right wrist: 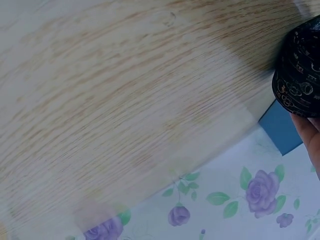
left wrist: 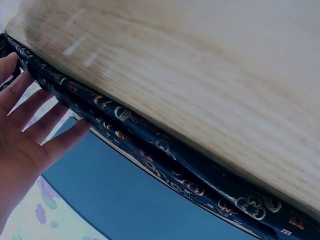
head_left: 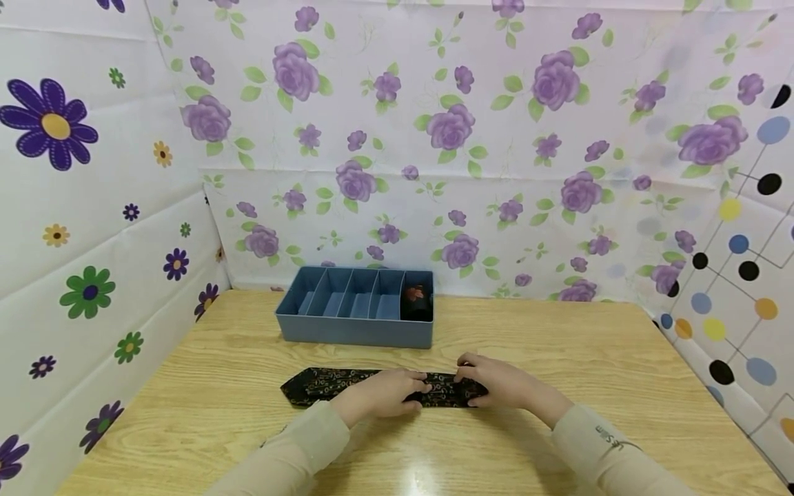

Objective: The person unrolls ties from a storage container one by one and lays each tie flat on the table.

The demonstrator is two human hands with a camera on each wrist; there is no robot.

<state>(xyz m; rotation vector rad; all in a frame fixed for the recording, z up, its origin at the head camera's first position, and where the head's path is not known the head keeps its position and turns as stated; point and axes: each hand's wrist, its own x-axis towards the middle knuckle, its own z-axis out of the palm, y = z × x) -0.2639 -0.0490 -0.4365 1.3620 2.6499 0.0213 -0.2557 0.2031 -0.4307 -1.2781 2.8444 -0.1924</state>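
A dark necktie (head_left: 329, 386) with a small light pattern lies lengthwise across the table, its pointed end to the left and its right end folded over. My left hand (head_left: 384, 393) rests on the tie's middle; in the left wrist view, the fairly straight fingers of that hand (left wrist: 25, 145) touch the long edge of the tie (left wrist: 165, 150). With thumb and fingers curled, my right hand (head_left: 505, 382) grips the folded right end. The right wrist view catches only a few fingertips (right wrist: 307, 132) under the rounded fold of the tie (right wrist: 300, 85).
Behind the tie stands a blue-grey divided box (head_left: 356, 333). Its rightmost compartment contains a dark bundle (head_left: 417, 296) with a reddish pattern; the other compartments hold nothing visible. Flowered cloth (head_left: 384, 227) hangs along the back of the wooden table (head_left: 558, 337), with patterned cloths at both sides.
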